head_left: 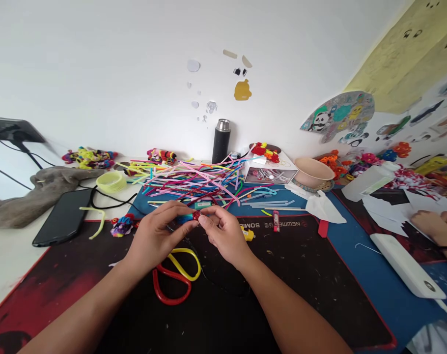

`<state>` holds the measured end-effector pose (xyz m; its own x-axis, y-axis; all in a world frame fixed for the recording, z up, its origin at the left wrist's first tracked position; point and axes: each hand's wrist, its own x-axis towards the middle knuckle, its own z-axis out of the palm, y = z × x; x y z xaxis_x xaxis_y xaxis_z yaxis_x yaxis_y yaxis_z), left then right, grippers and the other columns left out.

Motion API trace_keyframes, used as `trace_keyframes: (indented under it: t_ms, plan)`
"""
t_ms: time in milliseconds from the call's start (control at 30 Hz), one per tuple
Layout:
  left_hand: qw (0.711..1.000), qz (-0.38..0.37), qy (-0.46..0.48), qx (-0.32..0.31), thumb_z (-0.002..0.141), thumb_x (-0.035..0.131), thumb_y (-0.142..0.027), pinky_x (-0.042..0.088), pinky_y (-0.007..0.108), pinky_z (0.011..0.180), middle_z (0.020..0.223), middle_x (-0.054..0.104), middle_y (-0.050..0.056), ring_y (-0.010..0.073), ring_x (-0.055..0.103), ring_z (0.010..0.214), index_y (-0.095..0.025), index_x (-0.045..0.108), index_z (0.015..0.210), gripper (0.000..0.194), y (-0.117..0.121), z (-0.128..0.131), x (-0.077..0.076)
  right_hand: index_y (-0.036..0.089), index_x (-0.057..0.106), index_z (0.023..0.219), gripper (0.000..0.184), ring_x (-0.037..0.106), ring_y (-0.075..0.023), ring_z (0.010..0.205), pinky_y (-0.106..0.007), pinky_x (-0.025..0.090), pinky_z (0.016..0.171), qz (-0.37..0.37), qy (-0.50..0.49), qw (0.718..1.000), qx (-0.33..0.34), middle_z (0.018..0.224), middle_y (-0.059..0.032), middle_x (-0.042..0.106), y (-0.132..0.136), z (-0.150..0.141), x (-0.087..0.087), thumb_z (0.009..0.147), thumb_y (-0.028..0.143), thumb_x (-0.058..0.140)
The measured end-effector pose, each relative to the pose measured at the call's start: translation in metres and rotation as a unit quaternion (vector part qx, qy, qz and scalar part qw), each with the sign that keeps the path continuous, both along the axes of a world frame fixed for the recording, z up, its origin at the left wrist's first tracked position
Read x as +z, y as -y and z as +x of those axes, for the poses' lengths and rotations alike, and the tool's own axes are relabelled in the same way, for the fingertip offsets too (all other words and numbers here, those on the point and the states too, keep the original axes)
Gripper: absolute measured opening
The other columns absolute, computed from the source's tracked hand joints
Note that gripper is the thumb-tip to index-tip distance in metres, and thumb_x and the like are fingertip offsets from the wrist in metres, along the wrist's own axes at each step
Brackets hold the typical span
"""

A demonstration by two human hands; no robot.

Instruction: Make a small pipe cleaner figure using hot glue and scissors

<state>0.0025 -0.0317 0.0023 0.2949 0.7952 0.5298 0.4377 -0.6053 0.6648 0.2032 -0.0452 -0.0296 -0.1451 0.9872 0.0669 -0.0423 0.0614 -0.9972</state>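
In front of me, above the dark mat, my left hand (161,233) is closed in a pinch around a small piece, blue at one end and glittery red (196,215) at the other. My right hand (223,231) pinches the red end with thumb and forefinger. Much of the piece is hidden by my fingers. Below my left wrist lie two loops, one yellow (197,273) and one red (172,301), looking like scissor handles; their other end is hidden. Behind my hands spreads a pile of coloured pipe cleaners (194,177).
A black phone (63,219), yellow tape roll (111,182) and grey plush toy (42,196) are at left. A black bottle (221,142), white box (271,172) and pink bowl (314,172) stand behind. At right are a white power bank (405,265) and another person's hands (428,223).
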Motion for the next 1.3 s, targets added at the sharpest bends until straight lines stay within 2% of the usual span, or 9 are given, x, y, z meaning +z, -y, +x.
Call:
trace_keyframes:
  t_ms: [167, 367, 500, 700, 867, 1133, 1233, 1300]
  plan:
    - [0.995, -0.068, 0.074, -0.012, 0.094, 0.083, -0.041, 0.059, 0.037, 0.093, 0.105, 0.080, 0.005, 0.0249, 0.074, 0.101, -0.026, 0.082, 0.103, 0.017, 0.0000, 0.0006, 0.0044, 0.024, 0.067, 0.115, 0.047, 0.041, -0.0107, 0.048, -0.026, 0.033, 0.047, -0.009, -0.019, 0.999, 0.026, 0.061, 0.0099, 0.044, 0.0029, -0.0026, 0.0047, 0.092, 0.064, 0.078]
    - [0.984, -0.131, 0.121, -0.017, 0.090, 0.085, -0.051, 0.059, 0.037, 0.088, 0.100, 0.079, 0.006, 0.0247, 0.073, 0.095, -0.026, 0.085, 0.099, 0.026, -0.0018, 0.0039, 0.0018, 0.023, 0.067, 0.110, 0.044, 0.043, -0.0095, 0.048, -0.025, 0.033, 0.046, -0.021, -0.044, 0.998, 0.034, 0.063, 0.0094, 0.048, 0.0035, -0.0031, 0.0085, 0.091, 0.060, 0.080]
    - [0.985, -0.127, 0.113, -0.004, 0.089, 0.085, -0.055, 0.058, 0.038, 0.092, 0.101, 0.079, 0.007, 0.0255, 0.073, 0.097, -0.026, 0.086, 0.099, 0.031, -0.0019, 0.0042, -0.0004, 0.022, 0.068, 0.107, 0.043, 0.042, -0.0092, 0.049, -0.025, 0.031, 0.046, -0.010, -0.050, 0.998, 0.029, 0.063, 0.0092, 0.047, 0.0028, -0.0027, 0.0081, 0.090, 0.059, 0.082]
    - [0.991, -0.102, 0.081, -0.013, 0.096, 0.079, -0.047, 0.059, 0.035, 0.090, 0.104, 0.080, 0.006, 0.0252, 0.074, 0.100, -0.028, 0.087, 0.102, 0.022, 0.0005, 0.0015, 0.0006, 0.021, 0.072, 0.105, 0.042, 0.038, -0.0098, 0.051, -0.026, 0.029, 0.047, 0.010, -0.025, 1.000, 0.006, 0.063, 0.0080, 0.045, 0.0026, -0.0018, 0.0050, 0.092, 0.060, 0.080]
    - [0.995, -0.081, 0.063, -0.002, 0.097, 0.077, -0.048, 0.059, 0.036, 0.092, 0.104, 0.081, 0.006, 0.0257, 0.075, 0.100, -0.028, 0.087, 0.103, 0.024, 0.0008, 0.0011, 0.0013, 0.021, 0.073, 0.104, 0.042, 0.039, -0.0104, 0.052, -0.026, 0.029, 0.048, 0.019, -0.009, 1.000, 0.001, 0.063, 0.0069, 0.044, 0.0034, -0.0009, 0.0044, 0.095, 0.062, 0.077]
    - [0.993, -0.096, 0.068, 0.011, 0.092, 0.082, -0.048, 0.057, 0.037, 0.093, 0.104, 0.079, 0.005, 0.0262, 0.074, 0.100, -0.028, 0.085, 0.103, 0.023, -0.0001, 0.0014, -0.0003, 0.021, 0.075, 0.105, 0.043, 0.039, -0.0105, 0.052, -0.026, 0.030, 0.048, 0.015, -0.006, 1.000, -0.005, 0.064, 0.0061, 0.046, 0.0033, 0.0000, 0.0003, 0.094, 0.063, 0.077]
    - [0.985, -0.137, 0.103, 0.031, 0.091, 0.083, -0.048, 0.058, 0.035, 0.085, 0.105, 0.078, 0.006, 0.0252, 0.073, 0.096, -0.025, 0.080, 0.105, 0.027, -0.0005, -0.0009, -0.0019, 0.021, 0.075, 0.104, 0.045, 0.038, -0.0104, 0.052, -0.026, 0.029, 0.048, 0.002, -0.015, 1.000, -0.016, 0.065, 0.0055, 0.047, 0.0022, 0.0000, -0.0005, 0.093, 0.065, 0.078]
    - [0.971, -0.172, 0.155, 0.055, 0.088, 0.085, -0.047, 0.058, 0.033, 0.076, 0.099, 0.077, 0.004, 0.0230, 0.071, 0.087, -0.024, 0.075, 0.100, 0.028, -0.0021, -0.0033, -0.0019, 0.021, 0.074, 0.102, 0.046, 0.036, -0.0099, 0.051, -0.026, 0.028, 0.047, -0.008, -0.030, 0.999, -0.017, 0.065, 0.0057, 0.047, 0.0017, -0.0003, 0.0007, 0.092, 0.066, 0.078]
